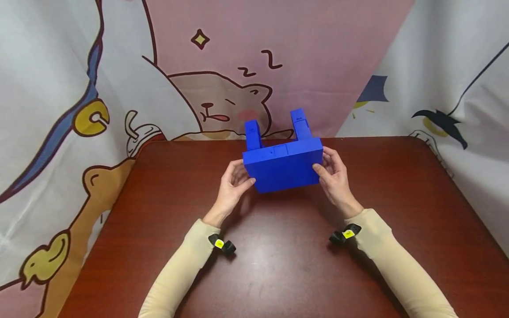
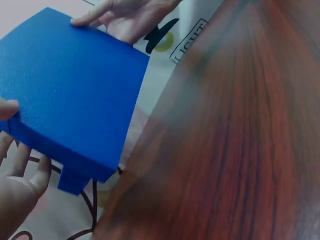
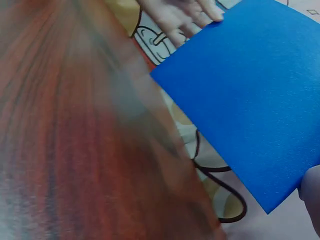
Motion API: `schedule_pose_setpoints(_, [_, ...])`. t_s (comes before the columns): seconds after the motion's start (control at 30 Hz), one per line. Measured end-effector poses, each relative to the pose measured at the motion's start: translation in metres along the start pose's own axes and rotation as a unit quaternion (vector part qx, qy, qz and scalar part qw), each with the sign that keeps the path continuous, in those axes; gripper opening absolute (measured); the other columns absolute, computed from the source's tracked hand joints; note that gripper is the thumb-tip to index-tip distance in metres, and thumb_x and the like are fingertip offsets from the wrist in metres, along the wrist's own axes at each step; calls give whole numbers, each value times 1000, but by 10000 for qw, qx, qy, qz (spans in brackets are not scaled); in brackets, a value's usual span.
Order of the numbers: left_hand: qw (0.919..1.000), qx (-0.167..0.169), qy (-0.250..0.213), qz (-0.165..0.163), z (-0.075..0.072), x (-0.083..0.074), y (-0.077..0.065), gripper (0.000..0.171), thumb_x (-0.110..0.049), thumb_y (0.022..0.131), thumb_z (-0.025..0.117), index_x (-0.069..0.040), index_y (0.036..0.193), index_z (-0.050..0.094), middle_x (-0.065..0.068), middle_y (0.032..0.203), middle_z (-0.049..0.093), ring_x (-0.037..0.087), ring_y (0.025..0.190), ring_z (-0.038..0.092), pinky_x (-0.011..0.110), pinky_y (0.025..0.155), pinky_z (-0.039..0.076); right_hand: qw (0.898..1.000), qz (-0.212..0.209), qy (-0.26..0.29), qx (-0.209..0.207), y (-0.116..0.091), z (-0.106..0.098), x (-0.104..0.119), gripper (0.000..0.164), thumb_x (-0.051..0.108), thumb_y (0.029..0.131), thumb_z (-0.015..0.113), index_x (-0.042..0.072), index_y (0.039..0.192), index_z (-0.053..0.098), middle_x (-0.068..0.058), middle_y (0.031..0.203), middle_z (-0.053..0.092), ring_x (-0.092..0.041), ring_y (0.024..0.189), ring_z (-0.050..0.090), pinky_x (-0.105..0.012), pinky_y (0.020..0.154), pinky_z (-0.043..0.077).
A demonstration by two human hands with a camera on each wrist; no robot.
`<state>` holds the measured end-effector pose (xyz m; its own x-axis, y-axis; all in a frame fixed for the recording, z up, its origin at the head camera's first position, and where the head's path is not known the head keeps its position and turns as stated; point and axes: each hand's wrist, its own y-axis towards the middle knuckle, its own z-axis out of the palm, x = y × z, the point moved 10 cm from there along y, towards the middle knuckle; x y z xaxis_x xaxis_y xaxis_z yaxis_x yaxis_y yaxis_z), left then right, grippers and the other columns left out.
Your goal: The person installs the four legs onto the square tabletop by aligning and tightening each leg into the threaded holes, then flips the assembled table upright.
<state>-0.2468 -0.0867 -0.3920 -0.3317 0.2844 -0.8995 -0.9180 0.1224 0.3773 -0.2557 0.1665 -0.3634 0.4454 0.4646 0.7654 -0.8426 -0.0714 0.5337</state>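
Observation:
A blue boxy object [image 1: 287,171] with a broad flat face and two bar-like legs [image 1: 301,125] pointing away from me is held up above the table. Its exact kind cannot be told. My left hand [image 1: 232,187] grips its left side, thumb on the front face and fingers behind. On the opposite side my right hand [image 1: 336,179] holds it the same way, its thumb pressing near the edge. The left wrist view shows the broad face [image 2: 75,80] tilted, with one leg [image 2: 74,179] sticking out below. Much of the flat face [image 3: 245,95] fills the right wrist view.
Beneath the object lies a dark red-brown wooden table [image 1: 270,274]. Behind and beside it hangs a cloth [image 1: 310,57] printed with cartoon animals. Each wrist wears a dark strap [image 1: 225,245] with a yellow tag.

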Motion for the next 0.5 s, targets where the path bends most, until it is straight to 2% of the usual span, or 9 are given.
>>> schedule_pose_setpoints(0.13, [9988,-173,429,188,-1,-11,4,46,15,83,63,9,125,48,8,113,63,20,102,60,40,90,48,9991,41,-196,-376,0,-5,-6,35,-3,93,60,8,126,58,-10,119,60,-24,110,54,-32,91,47])
schedule_pose_setpoints(0.23, [9962,-301,773,264,1,-20,10,43,13,84,65,9,125,51,16,112,62,20,99,59,33,84,52,9942,157,-748,-750,0,-13,-9,33,-4,93,59,10,124,60,-7,115,62,-22,107,56,-30,91,46])
schedule_pose_setpoints(0.33, [9939,-406,1000,228,3,-26,15,43,12,85,65,9,126,52,23,112,60,19,96,58,29,80,52,9842,362,-1367,-1068,0,-21,-11,34,-6,93,58,11,122,62,-3,109,65,-19,99,59,-27,86,47])
schedule_pose_setpoints(0.5, [9903,-554,1247,256,2,-36,17,43,11,86,65,10,127,53,29,112,61,27,93,60,31,78,52,9689,647,-2152,-1035,6,-21,-9,33,-4,91,62,1,124,60,1,101,66,-14,87,62,-23,75,49])
